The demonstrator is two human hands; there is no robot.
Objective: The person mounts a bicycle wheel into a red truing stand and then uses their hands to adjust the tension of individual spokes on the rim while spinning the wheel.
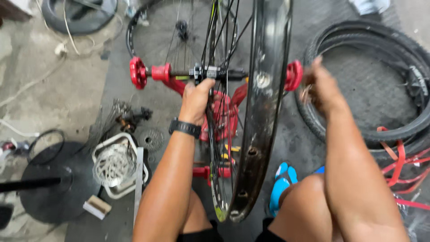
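Bare knees and two forearms fill the bottom of the view, with a black bicycle rim (262,116) standing upright between them, its edge turned toward the camera and its spoke holes showing. Thin spokes (219,112) run from the rim to the hub (210,72), which sits on the axle of a red truing stand (224,107) on the floor. Red knobs stand at either end of the axle, one at the left (138,72) and one at the right (293,75).

The left hand (196,101), with a black watch (184,127) on its wrist, reaches up among the spokes; its fingers are curled closed around the hub just beside the axle. The right hand (323,87) is blurred, raised just beside the right red knob with the fingers drawn loosely together; whether it pinches anything, I cannot tell.

Left of the left forearm, a white tray (105,188) holds a silver cassette of sprockets (115,165), with a smaller sprocket (151,140) lying just beyond it. A black tyre (394,85) lies on the floor to the right, and red straps (398,166) lie near it. A blue shoe (282,183) shows under the rim.
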